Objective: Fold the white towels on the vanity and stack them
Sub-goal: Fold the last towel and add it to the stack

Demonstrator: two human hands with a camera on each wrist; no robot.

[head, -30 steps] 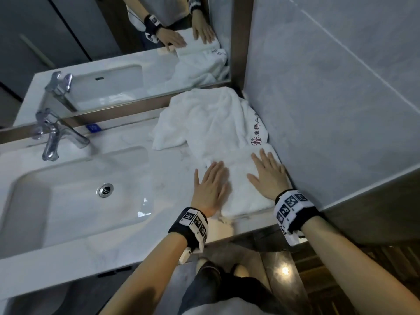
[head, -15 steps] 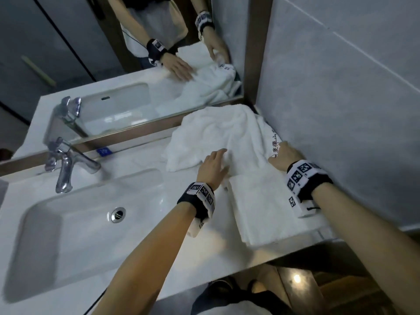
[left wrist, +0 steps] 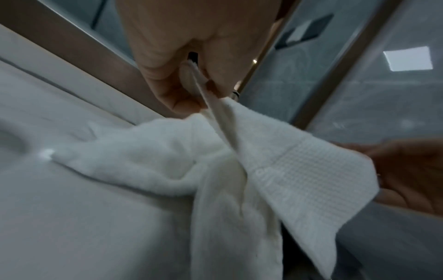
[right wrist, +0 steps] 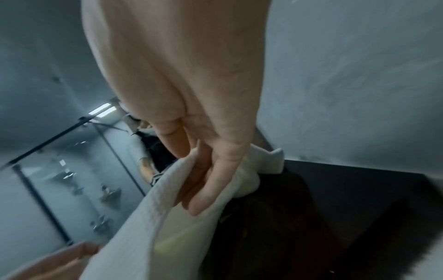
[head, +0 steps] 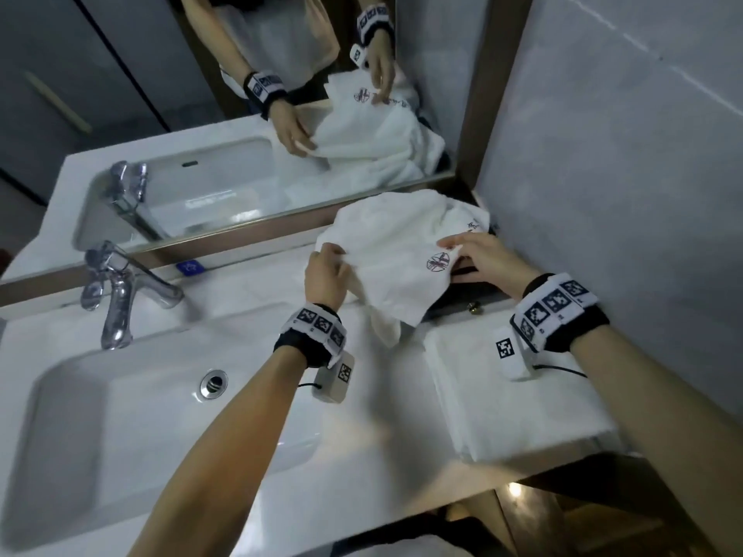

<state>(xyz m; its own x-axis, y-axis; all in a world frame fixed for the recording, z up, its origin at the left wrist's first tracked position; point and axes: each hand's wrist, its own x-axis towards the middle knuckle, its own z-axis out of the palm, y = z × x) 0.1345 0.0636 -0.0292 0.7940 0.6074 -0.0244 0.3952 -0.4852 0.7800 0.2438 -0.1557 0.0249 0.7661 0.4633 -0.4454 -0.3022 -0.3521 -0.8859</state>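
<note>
Both hands hold a loose white towel [head: 396,251] lifted off the tabletop [head: 386,400] at the back right corner, by the mirror [head: 225,126]. The left hand [head: 325,277] pinches the towel's edge between thumb and fingers [left wrist: 167,79]. The right hand [head: 480,257] grips the opposite edge near the red emblem [head: 438,262], its fingers [right wrist: 210,181] curled into the cloth. A folded towel [head: 510,412] lies flat on the tabletop's front right, beside the sink [head: 120,420]. Something dark, perhaps a box [head: 466,293], sits under the lifted towel.
</note>
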